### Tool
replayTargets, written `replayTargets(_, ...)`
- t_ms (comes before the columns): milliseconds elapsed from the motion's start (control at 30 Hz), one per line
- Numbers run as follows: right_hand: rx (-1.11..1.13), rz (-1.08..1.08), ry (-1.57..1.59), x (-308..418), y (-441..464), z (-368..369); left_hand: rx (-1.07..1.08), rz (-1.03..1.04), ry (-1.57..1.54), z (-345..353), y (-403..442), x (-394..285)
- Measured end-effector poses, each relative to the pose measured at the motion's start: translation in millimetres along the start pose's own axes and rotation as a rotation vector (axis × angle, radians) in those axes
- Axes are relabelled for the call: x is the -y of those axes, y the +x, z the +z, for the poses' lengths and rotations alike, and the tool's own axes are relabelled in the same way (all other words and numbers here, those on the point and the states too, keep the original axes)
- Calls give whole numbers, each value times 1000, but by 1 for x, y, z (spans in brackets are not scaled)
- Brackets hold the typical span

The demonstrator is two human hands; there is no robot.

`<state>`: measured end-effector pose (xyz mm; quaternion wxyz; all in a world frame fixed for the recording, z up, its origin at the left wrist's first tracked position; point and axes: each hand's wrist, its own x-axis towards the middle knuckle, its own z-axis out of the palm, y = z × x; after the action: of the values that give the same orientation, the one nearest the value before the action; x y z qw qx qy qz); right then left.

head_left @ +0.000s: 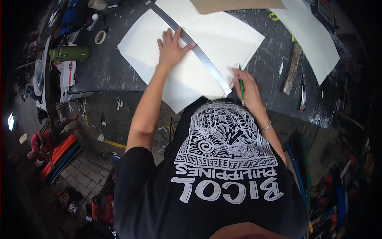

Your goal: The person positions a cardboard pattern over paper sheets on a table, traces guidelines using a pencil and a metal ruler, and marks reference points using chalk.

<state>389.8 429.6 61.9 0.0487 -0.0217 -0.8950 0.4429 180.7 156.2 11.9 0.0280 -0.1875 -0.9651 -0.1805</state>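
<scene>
A long metal ruler lies diagonally across a large white sheet on the dark table. My left hand rests with its fingers spread, pressing on the ruler's upper part and the paper beside it. Right of the ruler's lower end, my right hand is closed on a green pencil. The pencil stands roughly lengthwise in the view, near the paper's right edge. Part of the sheet's lower edge is hidden behind my body.
On the dark table are a green bottle, a tape roll, a bark-like strip, a pen and another pale sheet. Brown board overlaps the top. A person is at the far left.
</scene>
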Motion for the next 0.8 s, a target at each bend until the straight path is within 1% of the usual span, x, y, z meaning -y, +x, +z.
replayTargets(67, -89, -5, 101, -7, -5, -3, 51, 58, 107, 6, 9, 7)
replayTargets(167, -16, 177, 379, -13, -12, -11, 74, 82, 94, -2, 15, 9)
replayTargets(200, -4, 201, 378, -21, -12, -7, 66, 89, 102, -1, 16, 11)
replayTargets(300, -49, 173, 391, -43, -10, 8, 30, 122, 127, 8, 25, 13)
replayTargets(333, -119, 256, 477, -41, -9, 14, 61, 77, 146, 6, 25, 8)
replayTargets(433, -247, 143, 620, -49, -7, 31, 21, 83, 199, 12, 24, 2)
replayTargets(467, -253, 150, 647, -52, -8, 33, 17, 95, 203, 13, 24, 2)
replayTargets(667, -195, 172, 440, -70, -14, 36, -26, 144, 173, 20, 22, 12)
replayTargets(800, -174, 183, 443, -63, -15, 32, -41, 150, 179, 21, 20, 12)
